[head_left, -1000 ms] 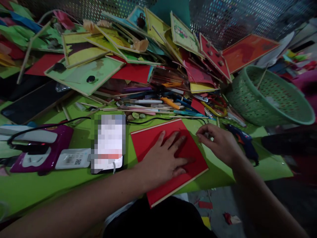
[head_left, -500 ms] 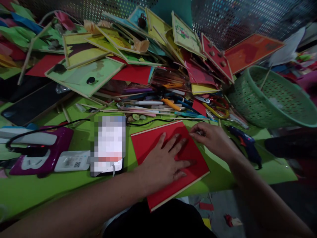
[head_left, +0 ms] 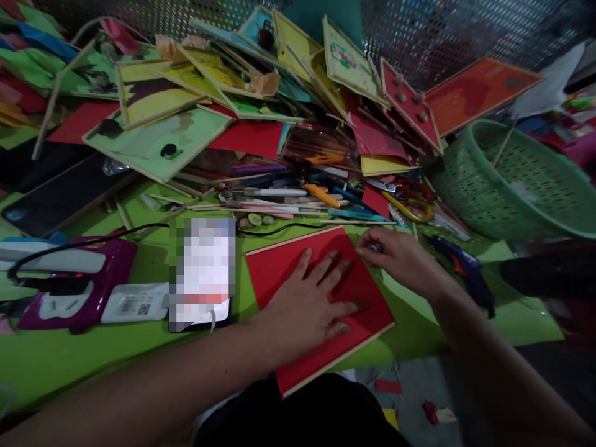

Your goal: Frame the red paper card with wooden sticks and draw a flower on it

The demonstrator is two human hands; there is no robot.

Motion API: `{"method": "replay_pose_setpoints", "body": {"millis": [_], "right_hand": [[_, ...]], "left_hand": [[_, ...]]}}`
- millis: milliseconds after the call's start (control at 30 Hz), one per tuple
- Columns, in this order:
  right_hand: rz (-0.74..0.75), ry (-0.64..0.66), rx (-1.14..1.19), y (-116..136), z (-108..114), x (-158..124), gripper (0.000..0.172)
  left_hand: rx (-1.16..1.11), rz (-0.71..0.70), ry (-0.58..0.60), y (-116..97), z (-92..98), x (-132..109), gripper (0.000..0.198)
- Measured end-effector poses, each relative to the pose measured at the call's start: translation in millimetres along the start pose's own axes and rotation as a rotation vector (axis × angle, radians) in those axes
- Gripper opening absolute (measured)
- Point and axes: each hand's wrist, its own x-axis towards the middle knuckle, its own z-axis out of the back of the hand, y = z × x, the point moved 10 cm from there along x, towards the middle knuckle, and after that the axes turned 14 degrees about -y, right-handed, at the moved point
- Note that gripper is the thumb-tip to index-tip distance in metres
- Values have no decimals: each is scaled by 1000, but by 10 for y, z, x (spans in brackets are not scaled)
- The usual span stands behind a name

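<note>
A red square board (head_left: pixel 279 267) with a pale wooden edge lies on the green table (head_left: pixel 69 354), its near corner overhanging the front edge. My left hand (head_left: pixel 311 298) rests flat on the board with fingers spread. My right hand (head_left: pixel 400 257) is at the board's far right corner, fingertips pinched together on something small I cannot make out.
A blue glue gun (head_left: pixel 460 270) lies right of my right hand. A green plastic basket (head_left: pixel 516 180) stands at the right. Pens, scissors and sticks (head_left: pixel 321 195) lie behind the board, under a heap of coloured framed boards (head_left: pixel 186 105). A phone (head_left: pixel 202 267) and purple device (head_left: pixel 79 279) lie left.
My right hand has moved left from beside the board onto its far right corner. My left hand stays flat on the board.
</note>
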Motion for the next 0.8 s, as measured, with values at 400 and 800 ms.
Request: {"method": "replay_pose_setpoints", "body": {"millis": [400,800], "right_hand": [[20,-19,-20,-16,-10,-25,13],[-75,-98,110,-182,-12,-113,16]], "left_hand": [[26,-10,2,-14,17,10,48],[49,-8,15,-11,23,20,46]]}}
